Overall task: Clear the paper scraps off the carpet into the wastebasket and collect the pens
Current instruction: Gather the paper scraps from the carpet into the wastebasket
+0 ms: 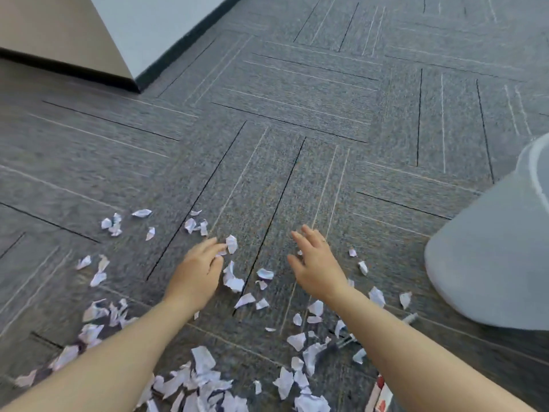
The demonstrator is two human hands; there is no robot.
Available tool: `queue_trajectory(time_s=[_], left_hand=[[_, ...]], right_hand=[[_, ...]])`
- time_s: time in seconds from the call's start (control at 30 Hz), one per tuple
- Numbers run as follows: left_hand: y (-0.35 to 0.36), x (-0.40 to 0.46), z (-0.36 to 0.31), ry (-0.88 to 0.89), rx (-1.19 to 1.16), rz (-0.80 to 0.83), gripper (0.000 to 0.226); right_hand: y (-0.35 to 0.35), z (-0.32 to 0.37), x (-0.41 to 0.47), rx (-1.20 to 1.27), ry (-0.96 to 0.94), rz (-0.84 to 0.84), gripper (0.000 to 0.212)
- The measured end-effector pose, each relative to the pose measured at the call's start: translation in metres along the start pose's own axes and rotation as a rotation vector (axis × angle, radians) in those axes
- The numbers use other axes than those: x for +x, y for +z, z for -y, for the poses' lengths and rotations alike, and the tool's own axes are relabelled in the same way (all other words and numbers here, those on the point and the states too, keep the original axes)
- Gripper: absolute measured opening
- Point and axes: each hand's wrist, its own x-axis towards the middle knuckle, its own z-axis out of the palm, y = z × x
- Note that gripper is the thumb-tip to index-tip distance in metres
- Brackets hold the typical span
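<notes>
Left fingers (218,246) touching scrap (231,243); right fingers (300,237) spread.

Bare carpet (297,99) ahead, paper scraps (234,281) scattered near, wastebasket (493,263) bulking at far right

The grey carpet (297,93) is a matt, rough-looking textile laid in tiles, with thin pale and dark lines woven through the pile. Scattered over its near part lie torn white paper scraps (205,359), thin, creased and matt, some faintly printed. At the right stands a pale grey wastebasket (487,263) of smooth plastic with a soft, dull sheen. Near it, among the scraps, lies a pen with a clear, glossy plastic barrel (348,341). At the far left, a smooth matt beige panel (56,28) meets a smooth pale wall (154,28).
</notes>
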Motion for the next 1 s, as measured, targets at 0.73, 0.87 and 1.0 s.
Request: queue_trajectory(time_s=[0.73, 0.87, 1.0], left_hand=[[-0.080, 0.062, 0.151, -0.289, 0.256, -0.102, 0.062], [-0.076, 0.064, 0.161, -0.250, 0.219, -0.105, 0.058], [-0.073, 0.067, 0.156, -0.125, 0.114, -0.125, 0.055]], right_hand=[[0.097, 0.086, 0.019, -0.311, -0.675, 0.253, 0.061], [0.096, 0.122, 0.072, -0.329, -0.467, 0.082, 0.062], [0.102, 0.156, 0.131, -0.431, -0.408, 0.159, 0.068]])
